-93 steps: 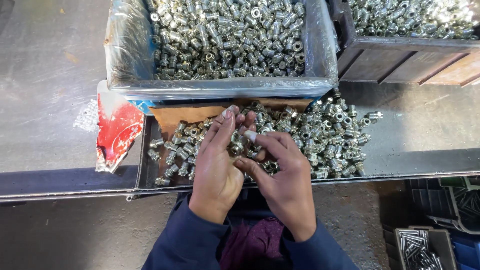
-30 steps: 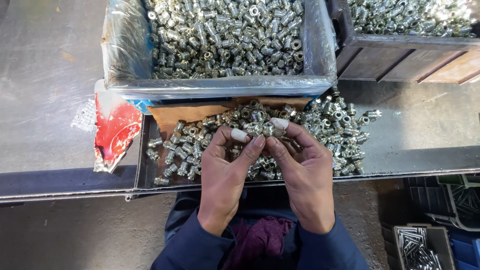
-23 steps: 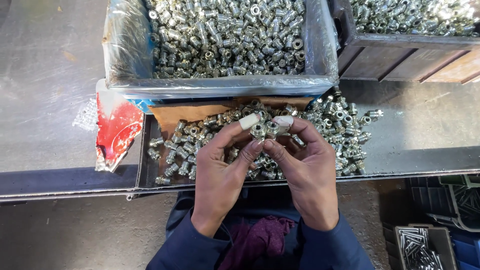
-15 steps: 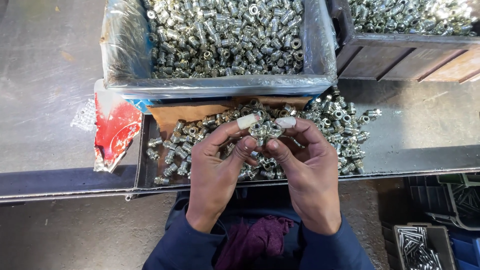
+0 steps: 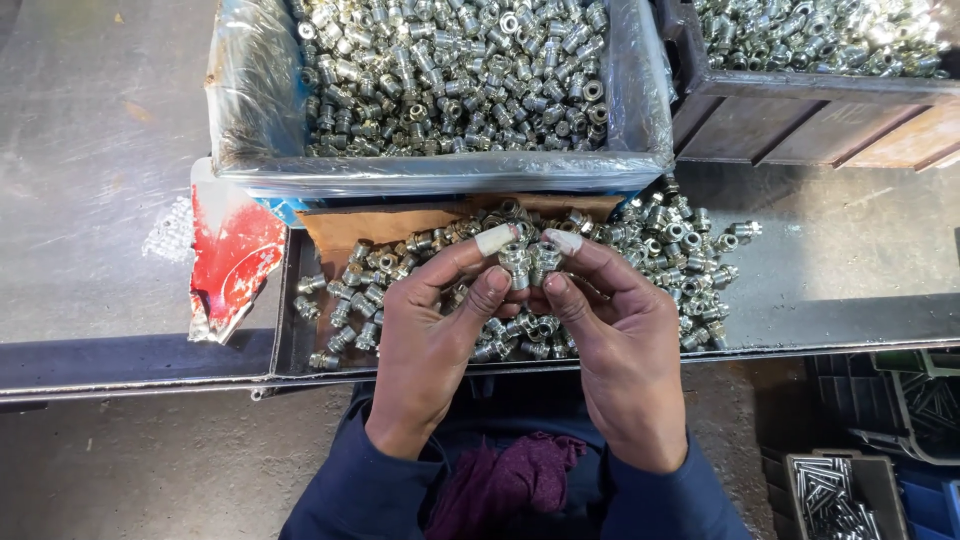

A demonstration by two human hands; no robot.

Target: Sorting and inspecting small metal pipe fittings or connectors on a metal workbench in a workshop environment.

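Fittings (image 5: 530,262) pinched by left hand (image 5: 435,345) and right hand (image 5: 625,355), loosely enough to drop toward pile (image 5: 660,245) at twelve o'clock.

There is a single view, from a camera worn on the person's head, looking almost straight down from close above the steel workbench (image 5: 90,200). The person's own left hand (image 5: 430,340) and right hand (image 5: 625,350) sit near the middle of the frame, forearms entering from the bottom edge. The far side of the bench, with a plastic-lined bin (image 5: 440,170) of metal fittings, runs along the top; floor shows below.
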